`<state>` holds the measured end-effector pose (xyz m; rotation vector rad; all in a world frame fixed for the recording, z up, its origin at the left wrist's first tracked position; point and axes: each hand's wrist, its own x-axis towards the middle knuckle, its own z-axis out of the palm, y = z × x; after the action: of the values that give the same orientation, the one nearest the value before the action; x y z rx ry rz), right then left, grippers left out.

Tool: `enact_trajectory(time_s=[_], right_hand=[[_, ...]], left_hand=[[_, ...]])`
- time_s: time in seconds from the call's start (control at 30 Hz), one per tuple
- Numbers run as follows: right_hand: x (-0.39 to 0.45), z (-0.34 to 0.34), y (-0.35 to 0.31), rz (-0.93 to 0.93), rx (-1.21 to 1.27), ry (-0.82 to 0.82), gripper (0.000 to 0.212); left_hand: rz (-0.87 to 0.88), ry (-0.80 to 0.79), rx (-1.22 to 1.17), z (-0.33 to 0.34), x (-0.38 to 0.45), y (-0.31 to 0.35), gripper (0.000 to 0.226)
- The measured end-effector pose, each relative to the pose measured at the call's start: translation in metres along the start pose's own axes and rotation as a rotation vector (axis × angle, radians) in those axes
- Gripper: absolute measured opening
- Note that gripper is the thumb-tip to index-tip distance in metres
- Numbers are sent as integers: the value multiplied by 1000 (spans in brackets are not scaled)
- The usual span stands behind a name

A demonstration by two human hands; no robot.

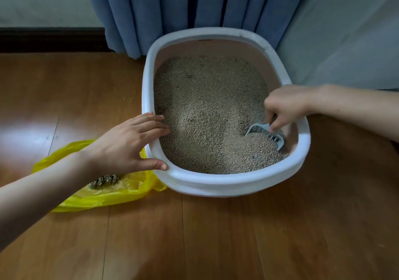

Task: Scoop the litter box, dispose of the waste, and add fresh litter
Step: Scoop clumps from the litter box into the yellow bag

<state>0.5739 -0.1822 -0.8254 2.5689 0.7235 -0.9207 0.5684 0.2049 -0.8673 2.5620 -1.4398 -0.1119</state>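
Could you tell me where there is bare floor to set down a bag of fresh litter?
Bare wooden floor lies in front of the litter box, and beyond the yellow bag toward the baseboard. The box's left side is crowded by the left hand and bag.

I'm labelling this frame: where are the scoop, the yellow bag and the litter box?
scoop (258,128): head view, its pale back wall above the litter.
yellow bag (112,197): head view, its front fold.
litter box (216,182): head view, its near white rim.

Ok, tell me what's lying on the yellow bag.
A dark clump of scooped waste lies on the yellow bag. The left forearm covers the bag's far part, so anything there is hidden.
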Motion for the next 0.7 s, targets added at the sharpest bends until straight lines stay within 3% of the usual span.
enact_trajectory(time_s=[0.2, 0.3, 0.43, 0.53, 0.7], right_hand=[[3, 6, -4, -6, 212, -15, 41], [4, 12, -16, -30, 460, -38, 42], [9, 35, -59, 7, 876, 19, 13], [12, 47, -88, 59, 1041, 79, 20], [19, 42, -98, 134, 1037, 114, 35]], left_hand=[[-7, -1, 11, 2, -1, -1, 86], [-6, 0, 13, 3, -1, 0, 86], [-4, -4, 31, 3, -1, 0, 87], [-5, -18, 38, 3, 0, 0, 88], [-14, -32, 43, 3, 0, 1, 90]])
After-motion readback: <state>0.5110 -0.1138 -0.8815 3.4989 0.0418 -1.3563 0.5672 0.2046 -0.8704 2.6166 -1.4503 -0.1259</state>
